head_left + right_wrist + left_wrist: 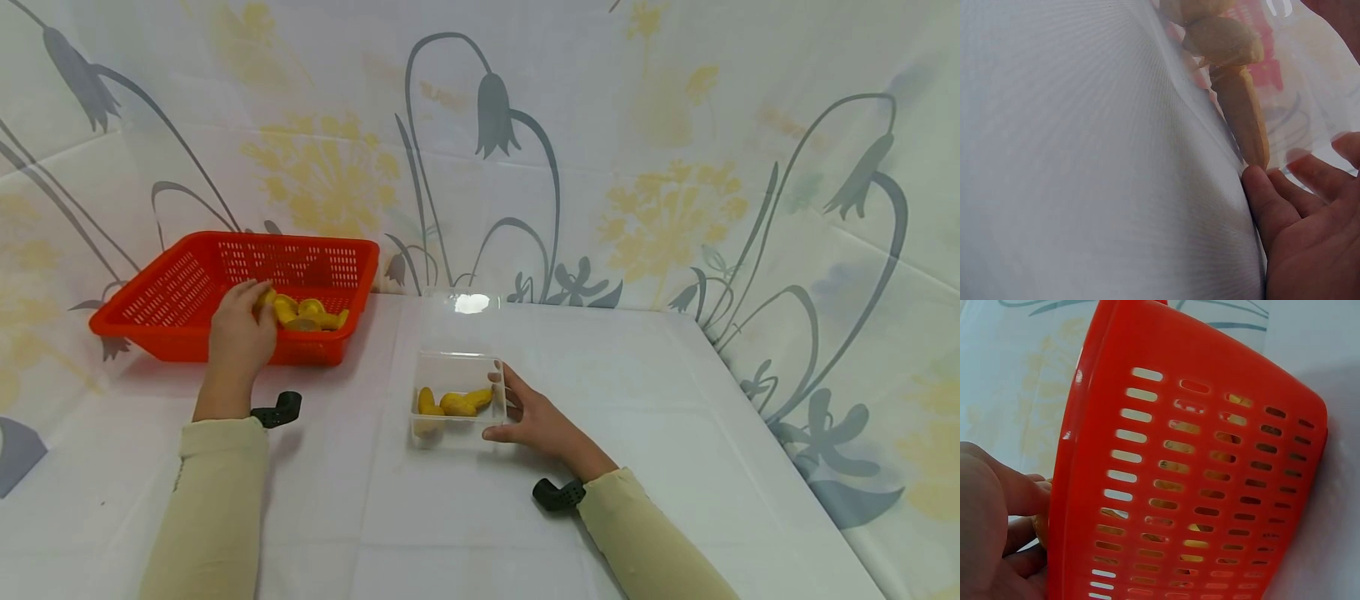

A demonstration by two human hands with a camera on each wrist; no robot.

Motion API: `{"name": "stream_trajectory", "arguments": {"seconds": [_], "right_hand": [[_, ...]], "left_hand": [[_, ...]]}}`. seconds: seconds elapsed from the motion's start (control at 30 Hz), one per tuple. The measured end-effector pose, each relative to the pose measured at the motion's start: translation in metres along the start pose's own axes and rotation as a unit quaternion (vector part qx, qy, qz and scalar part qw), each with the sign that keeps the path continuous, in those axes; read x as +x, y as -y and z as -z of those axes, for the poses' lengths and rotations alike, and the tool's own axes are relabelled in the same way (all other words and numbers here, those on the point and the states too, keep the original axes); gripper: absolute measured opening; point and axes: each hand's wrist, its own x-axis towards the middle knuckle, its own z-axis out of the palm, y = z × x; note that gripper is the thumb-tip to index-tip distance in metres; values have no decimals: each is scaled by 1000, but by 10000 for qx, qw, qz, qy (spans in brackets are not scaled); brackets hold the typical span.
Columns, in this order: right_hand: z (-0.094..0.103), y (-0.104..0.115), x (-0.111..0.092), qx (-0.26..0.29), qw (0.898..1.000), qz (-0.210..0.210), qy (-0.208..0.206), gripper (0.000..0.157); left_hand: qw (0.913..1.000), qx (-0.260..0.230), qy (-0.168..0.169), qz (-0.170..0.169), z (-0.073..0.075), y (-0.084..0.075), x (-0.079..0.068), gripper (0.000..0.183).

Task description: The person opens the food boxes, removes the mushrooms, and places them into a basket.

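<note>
My left hand reaches over the front rim of a red plastic basket. Between its thumb and fingers it pinches a yellow piece, mostly hidden by the hand and the basket rim. Several yellow, knobbly, squash-like pieces lie inside the basket. With spread thumb and fingers, my right hand holds the right side of a clear plastic box. Inside the box rest a few yellow pieces; a long, tapering one shows through the wall near the thumb.
A clear lid stands open behind the box. White cloth covers the table, and a flower-printed curtain hangs at the back and right. A black wrist camera sits on my left wrist, another on the right.
</note>
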Motion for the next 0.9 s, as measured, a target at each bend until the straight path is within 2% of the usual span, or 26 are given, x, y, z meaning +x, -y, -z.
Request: {"name": "stream_trajectory", "arguments": {"seconds": [0.47, 0.67, 0.9], "right_hand": [[0, 1, 0, -2, 10000, -27, 21, 110], [1, -1, 1, -9, 10000, 1, 2, 111], [1, -3, 2, 18, 10000, 17, 69, 109]], "left_hand": [[9989, 252, 362, 158, -1, -2, 1, 47], [9984, 371, 398, 177, -1, -2, 2, 49], [9982, 261, 441, 300, 0, 0, 2, 48]]}}
